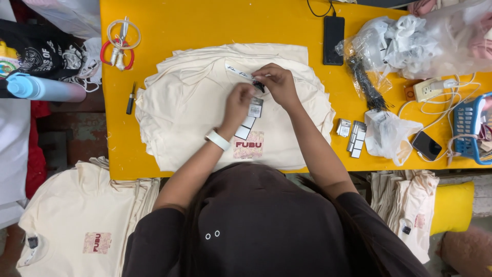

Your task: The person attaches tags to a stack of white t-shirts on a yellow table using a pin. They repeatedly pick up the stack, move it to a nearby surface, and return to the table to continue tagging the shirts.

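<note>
A stack of cream T-shirts (pixel 189 107) with a red chest print lies on the yellow table (pixel 215 25). My left hand (pixel 238 102) pinches paper hang tags (pixel 254 107) that dangle over the top shirt. My right hand (pixel 279 82) is closed at the shirt's neckline, fingers on the tags' black string beside the neck label. A white band sits on my left wrist.
Scissors (pixel 121 43) and a small black tool (pixel 131 98) lie at the table's left. A black phone (pixel 333 40), plastic bags (pixel 410 41), black ties (pixel 366 84), loose tags (pixel 353 134), a second phone (pixel 426 145) and a blue basket (pixel 474 128) fill the right. More cream shirts (pixel 82 225) lie below.
</note>
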